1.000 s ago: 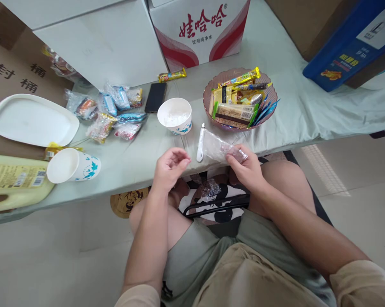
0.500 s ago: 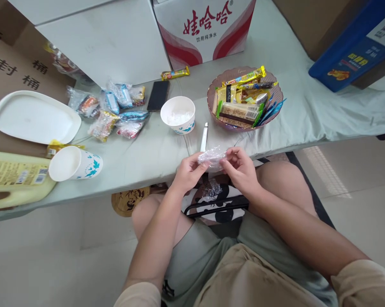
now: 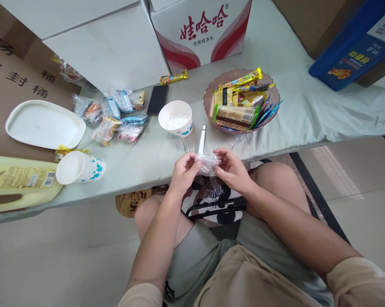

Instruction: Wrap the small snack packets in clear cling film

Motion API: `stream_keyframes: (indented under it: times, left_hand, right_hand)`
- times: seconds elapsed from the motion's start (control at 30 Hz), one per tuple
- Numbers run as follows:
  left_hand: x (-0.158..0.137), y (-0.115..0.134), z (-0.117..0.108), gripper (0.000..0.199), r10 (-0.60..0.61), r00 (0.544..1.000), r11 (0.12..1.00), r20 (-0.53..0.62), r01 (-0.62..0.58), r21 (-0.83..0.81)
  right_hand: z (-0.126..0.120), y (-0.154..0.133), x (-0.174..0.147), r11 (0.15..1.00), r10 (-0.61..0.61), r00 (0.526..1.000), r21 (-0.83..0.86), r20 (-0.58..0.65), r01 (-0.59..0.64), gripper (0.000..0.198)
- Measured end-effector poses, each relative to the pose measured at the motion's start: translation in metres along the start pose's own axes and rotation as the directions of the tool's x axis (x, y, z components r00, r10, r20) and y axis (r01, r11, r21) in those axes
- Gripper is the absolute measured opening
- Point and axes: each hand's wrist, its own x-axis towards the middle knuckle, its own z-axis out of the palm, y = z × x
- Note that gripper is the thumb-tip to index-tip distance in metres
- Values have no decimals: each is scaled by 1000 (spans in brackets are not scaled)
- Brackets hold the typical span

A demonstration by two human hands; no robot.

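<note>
The left hand [image 3: 183,174] and right hand [image 3: 233,171] are pinching a crumpled clear wrapper [image 3: 208,166] between them, by the near edge of the tabletop [image 3: 144,164]; they are apparently working it open, and the next move is probably calling for a firm two-sided pinch

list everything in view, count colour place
plastic wrapper: 1, clear, between hands
cutter knife: 1, white, beyond wrapper
paper cups: 2, white/blue, centre, left
scalloped bowl: 1, pinkish, centre right
wrapped snacks: many, multicoloured, bowl and tabletop
smartphone: 1, black, beside centre cup
water carton: 1, white/red, back
other boxes: several, white or brown, back
oval tray: 1, white, left
jug: 1, yellow, left edge
container: 1, blue, right edge
tablecloth: 1, green, under bowl
panda disc: 1, brown, below table
shorts: 1, green, foreground
left hand, right hand: 2, on wrapper
</note>
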Motion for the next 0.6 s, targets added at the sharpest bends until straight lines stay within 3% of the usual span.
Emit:
stream_keyframes:
  times: [0.13,0.23,0.3,0.4,0.5,0.6]
  left_hand:
    - [8,-2,1,43,-6,999,998,33,5,55]
    - [15,-2,-5,39,61,985,983,-161,-32,179]
    - [21,-2,-15,40,153,924,972,-350,-76,223]
    - [31,7,-33,41,307,783,927,-540,-117,357]
    - [44,31,-44,34,443,711,836,-546,-108,537]
    - [64,67,-45,24,515,742,687,-429,-58,724]
  right_hand:
    - [8,-1,9,1000,14,1000,26,-23,-13,42]
    - [13,-3,16,997,23,1000,73,-16,-22,42]
    - [13,-5,19,995,41,999,86,-11,-39,37]
    - [11,-8,22,996,81,996,36,-34,-80,28]
    - [8,-10,22,996,77,996,-33,-50,-79,24]
    - [8,-12,23,996,55,998,-74,-35,-57,21]
